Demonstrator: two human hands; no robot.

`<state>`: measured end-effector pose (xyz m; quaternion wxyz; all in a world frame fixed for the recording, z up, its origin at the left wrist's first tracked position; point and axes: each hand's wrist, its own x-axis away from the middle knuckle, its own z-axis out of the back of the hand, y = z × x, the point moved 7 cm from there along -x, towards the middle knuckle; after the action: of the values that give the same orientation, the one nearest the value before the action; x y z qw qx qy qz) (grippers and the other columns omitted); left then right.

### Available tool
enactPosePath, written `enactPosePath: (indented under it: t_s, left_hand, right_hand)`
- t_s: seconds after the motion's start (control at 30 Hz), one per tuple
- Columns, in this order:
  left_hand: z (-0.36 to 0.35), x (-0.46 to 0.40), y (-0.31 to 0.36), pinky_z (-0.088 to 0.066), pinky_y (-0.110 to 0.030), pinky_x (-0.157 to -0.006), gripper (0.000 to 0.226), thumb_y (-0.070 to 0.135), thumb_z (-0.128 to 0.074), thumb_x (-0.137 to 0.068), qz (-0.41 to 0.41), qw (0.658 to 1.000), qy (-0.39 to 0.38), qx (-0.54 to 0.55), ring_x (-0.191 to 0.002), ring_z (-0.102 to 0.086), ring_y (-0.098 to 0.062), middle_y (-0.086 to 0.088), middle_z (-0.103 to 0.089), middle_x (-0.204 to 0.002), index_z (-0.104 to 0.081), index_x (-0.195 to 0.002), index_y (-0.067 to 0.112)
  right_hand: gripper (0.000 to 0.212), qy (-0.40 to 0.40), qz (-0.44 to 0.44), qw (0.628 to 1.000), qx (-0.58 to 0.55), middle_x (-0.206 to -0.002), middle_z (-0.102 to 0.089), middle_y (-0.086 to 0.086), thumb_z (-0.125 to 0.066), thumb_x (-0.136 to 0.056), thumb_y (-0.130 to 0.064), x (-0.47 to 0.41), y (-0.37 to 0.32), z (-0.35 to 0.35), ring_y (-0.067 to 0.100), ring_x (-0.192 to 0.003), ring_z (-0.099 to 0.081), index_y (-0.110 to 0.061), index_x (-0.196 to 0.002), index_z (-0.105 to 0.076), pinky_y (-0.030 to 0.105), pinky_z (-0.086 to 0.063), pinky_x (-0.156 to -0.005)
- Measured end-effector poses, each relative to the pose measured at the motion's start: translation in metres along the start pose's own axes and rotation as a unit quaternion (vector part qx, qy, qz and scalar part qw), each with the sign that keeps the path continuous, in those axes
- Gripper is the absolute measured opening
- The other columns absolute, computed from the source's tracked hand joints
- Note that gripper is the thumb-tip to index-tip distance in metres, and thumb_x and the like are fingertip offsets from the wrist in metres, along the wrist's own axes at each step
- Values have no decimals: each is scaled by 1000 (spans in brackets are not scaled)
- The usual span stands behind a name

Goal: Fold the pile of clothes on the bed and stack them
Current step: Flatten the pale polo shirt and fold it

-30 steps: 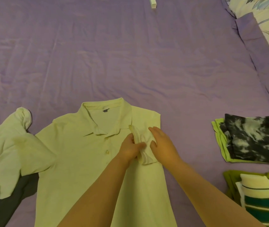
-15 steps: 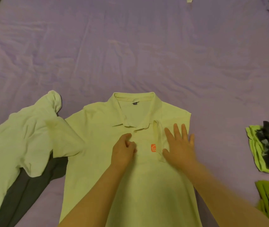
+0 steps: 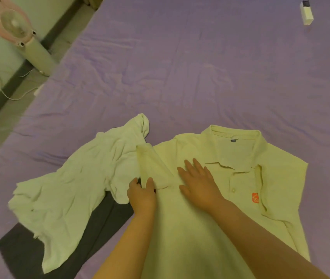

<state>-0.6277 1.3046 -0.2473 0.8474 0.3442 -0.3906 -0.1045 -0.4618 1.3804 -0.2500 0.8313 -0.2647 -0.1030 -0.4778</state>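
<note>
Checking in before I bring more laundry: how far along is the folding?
Done: no folded stack is in view. In hand: the pale yellow polo shirt lies flat; the left hand pinches its sleeve, the right hand presses its chest. Left: the crumpled white garment and dark grey garment.

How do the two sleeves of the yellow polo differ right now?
The left sleeve sticks out from the body, its end pinched by the left hand; the right sleeve is already folded inward over the chest beside the orange logo, with no hand on it. Both are short sleeves on the same polo.
</note>
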Motion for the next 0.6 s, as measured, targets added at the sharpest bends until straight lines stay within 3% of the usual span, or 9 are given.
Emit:
enactPosePath:
  t_s: [0.07, 0.17, 0.33, 0.4, 0.47, 0.53, 0.6]
  left_hand:
    - [8, -16, 4, -38, -43, -107, 63, 29, -59, -92, -11, 1000, 11, -9, -128, -43, -30, -13, -37, -145, -32, -145, 7]
    - [1, -40, 5, -38, -34, -102, 64, 29, -59, -92, -11, 999, -30, -2, -126, -45, -27, -12, -43, -142, -32, -145, 6]
    - [-16, -66, 10, -42, -34, -93, 81, 24, -74, -80, 9, 999, -51, 10, -123, -46, -30, -15, -41, -140, -29, -145, 5]
    - [-24, -65, 17, -44, -32, -89, 65, 10, -70, -82, -13, 996, -81, 37, -116, -51, -25, -11, -51, -129, -38, -138, 5]
    - [-31, -51, 33, -43, -30, -91, 53, 5, -61, -85, -114, 987, -113, -1, -115, -51, -18, -1, -54, -122, -45, -134, 11]
    - [-45, -27, 51, -41, -23, -94, 56, 6, -57, -85, -234, 954, -171, -74, -110, -49, -6, 9, -50, -122, -44, -138, 20]
    - [-66, -5, 54, -41, -12, -85, 52, 9, -57, -86, -278, 922, -250, -102, -93, -51, 2, 11, -53, -113, -50, -133, 29]
  right_hand:
    - [58, -13, -1, 1000, 2, -161, 5, 0, -29, -101, -43, -12, -13, -7, 24, -147, 13, -28, -152, -7, 44, 0, -118]
    - [63, -29, -41, 999, 3, -160, 7, 4, -29, -100, -46, -28, -18, -19, 27, -147, 11, -27, -152, 0, 46, -2, -117]
    - [75, -27, -85, 996, -5, -160, 7, 5, -36, -95, -54, -39, -12, -35, 27, -147, 9, -24, -152, 2, 45, -4, -117]
    - [72, -4, -76, 996, -44, -161, 2, 3, -38, -95, -52, -35, -8, -31, 23, -147, 5, -24, -152, -3, 41, -5, -118]
    - [65, 29, -77, 988, -133, -160, -7, 1, -40, -98, -45, -28, -1, -23, 18, -147, -5, -22, -152, -12, 34, -9, -117]
    - [56, 78, -115, 950, -279, -157, -22, 0, -43, -99, -36, -18, 13, -13, 15, -144, -21, -17, -149, -25, 28, -16, -115]
    - [46, 126, -186, 874, -432, -147, -40, 0, -44, -100, -31, -5, 34, -9, 15, -134, -38, -17, -143, -37, 29, -28, -112]
